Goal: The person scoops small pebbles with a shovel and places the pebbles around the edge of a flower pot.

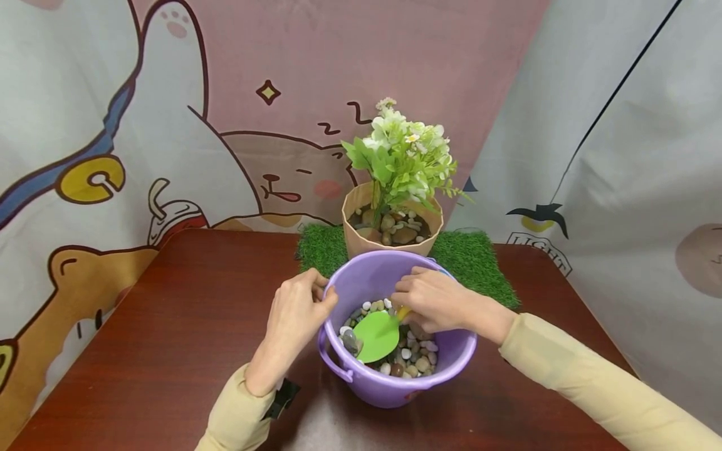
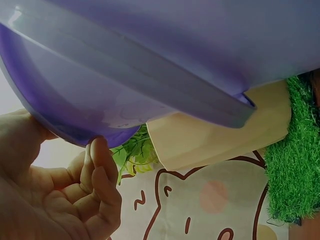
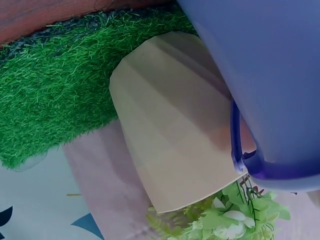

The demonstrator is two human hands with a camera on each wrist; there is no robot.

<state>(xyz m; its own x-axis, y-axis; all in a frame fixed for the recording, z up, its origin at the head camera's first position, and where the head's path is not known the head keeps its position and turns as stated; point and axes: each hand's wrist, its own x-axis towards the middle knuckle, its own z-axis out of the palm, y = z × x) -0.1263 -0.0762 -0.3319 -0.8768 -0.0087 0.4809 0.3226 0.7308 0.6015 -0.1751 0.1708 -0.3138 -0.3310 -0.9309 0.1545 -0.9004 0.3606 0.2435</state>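
Observation:
A purple bucket (image 1: 383,391) stands on the table with multicoloured pebbles (image 1: 420,363) in its bottom. My left hand (image 1: 293,313) pinches the left side of the rim between thumb and fingers; the left wrist view also shows this hand (image 2: 65,195) at the rim. Inside the bucket, my right hand (image 1: 431,300) grips the yellow handle of a toy shovel (image 1: 378,337). Its green blade lies over the pebbles, with a few grey stones at its left tip. Only the bucket's outer wall (image 3: 260,75) shows in the right wrist view; the right hand is hidden there.
Right behind the bucket, a beige pot (image 1: 389,244) holds white flowers (image 1: 408,147) and stones. It stands on a green artificial grass mat (image 1: 468,263). The brown table (image 1: 186,326) backs onto a printed cloth (image 1: 316,62). The bucket's handle (image 1: 333,363) hangs at its left side.

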